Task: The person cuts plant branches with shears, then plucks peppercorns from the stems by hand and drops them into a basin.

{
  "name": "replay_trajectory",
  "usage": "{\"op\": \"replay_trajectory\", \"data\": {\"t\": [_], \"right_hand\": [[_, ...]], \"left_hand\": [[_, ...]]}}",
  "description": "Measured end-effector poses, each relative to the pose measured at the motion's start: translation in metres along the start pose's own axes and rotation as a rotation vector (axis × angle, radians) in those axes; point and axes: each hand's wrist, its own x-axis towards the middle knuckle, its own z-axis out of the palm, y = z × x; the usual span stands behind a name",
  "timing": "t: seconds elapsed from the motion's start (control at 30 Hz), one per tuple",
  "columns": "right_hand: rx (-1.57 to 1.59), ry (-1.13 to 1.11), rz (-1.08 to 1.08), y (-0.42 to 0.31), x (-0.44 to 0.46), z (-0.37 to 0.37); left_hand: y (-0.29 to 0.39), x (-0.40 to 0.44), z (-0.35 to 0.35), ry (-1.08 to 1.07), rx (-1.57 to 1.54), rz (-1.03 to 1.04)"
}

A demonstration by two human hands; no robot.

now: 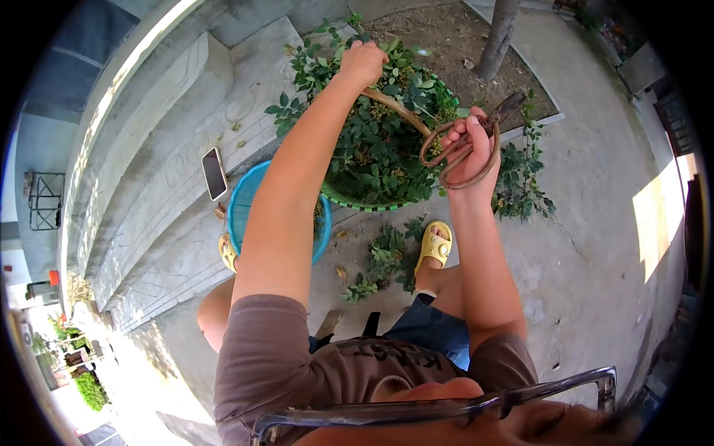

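Note:
Leafy branches (372,145) with small pale berry clusters fill a green basket (357,202) that has a curved wooden handle (398,110). At the far side of this pile, my left hand (364,63) is closed on a leafy branch, its fingertips partly hidden by the back of the hand. My right hand (476,152) holds rusty scissors (451,165) with big loop handles, to the right of the basket. Their dark blades (509,108) point up and away, apart from the leaves.
A blue basin (239,201) stands left of the basket, partly behind my left arm. A phone (214,174) lies on the concrete step (171,223). Cut sprigs (387,253) lie between my feet, and a longer branch (524,178) lies at right. A tree trunk (498,41) rises from a soil bed.

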Motion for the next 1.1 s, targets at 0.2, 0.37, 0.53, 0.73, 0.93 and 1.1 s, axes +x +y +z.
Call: {"op": "replay_trajectory", "data": {"t": [0.2, 0.37, 0.53, 0.73, 0.93, 1.1], "right_hand": [[0.017, 0.008, 0.006, -0.004, 0.006, -0.009], [0.058, 0.051, -0.050, -0.020, 0.012, -0.013], [0.055, 0.066, -0.115, -0.033, 0.018, -0.019], [0.072, 0.100, -0.182, -0.042, 0.020, -0.022], [0.116, 0.093, -0.225, -0.051, 0.023, -0.029], [0.107, 0.077, -0.316, -0.066, 0.024, -0.036]], "left_hand": [[-0.008, 0.005, 0.003, -0.209, 0.061, 0.009], [-0.026, -0.011, -0.012, -0.464, -0.351, 0.149], [-0.031, -0.024, -0.019, -0.766, -0.523, 0.211], [-0.020, -0.029, -0.014, -0.503, -0.457, 0.322], [0.013, -0.014, -0.028, -0.255, -0.389, 0.207], [0.050, -0.006, -0.101, -0.356, -0.503, -0.175]]}}
